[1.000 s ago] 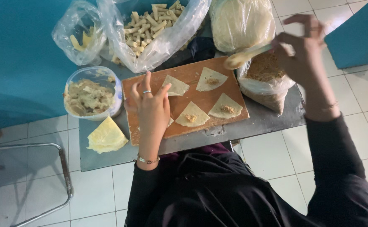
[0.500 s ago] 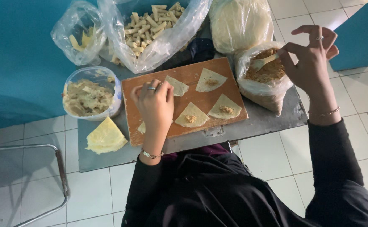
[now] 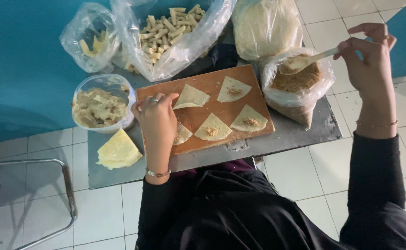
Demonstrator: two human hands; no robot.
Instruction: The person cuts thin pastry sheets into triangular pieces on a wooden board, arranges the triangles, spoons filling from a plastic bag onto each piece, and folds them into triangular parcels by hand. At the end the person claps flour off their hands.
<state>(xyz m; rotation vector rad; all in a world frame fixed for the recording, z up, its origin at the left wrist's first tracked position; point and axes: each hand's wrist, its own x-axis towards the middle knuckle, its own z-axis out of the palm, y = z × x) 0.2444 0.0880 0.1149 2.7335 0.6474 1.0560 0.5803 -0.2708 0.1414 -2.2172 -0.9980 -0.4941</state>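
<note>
We noted the pale wooden spoon (image 3: 305, 60) dipped into the clear bag of brown crumbs (image 3: 298, 85), pinched by our right hand (image 3: 367, 62), while our left hand (image 3: 155, 118) fingered a triangular dough wrapper (image 3: 190, 97) on the brown wooden board (image 3: 203, 83).

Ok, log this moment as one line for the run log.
left hand: resting on wrapper on cutting board | right hand: holding spoon over bag of filling

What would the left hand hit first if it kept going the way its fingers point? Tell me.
The left hand points up and right across the wooden board; first in line looks like the plain triangular wrapper at its fingertips, though touching or apart is unclear.
</note>
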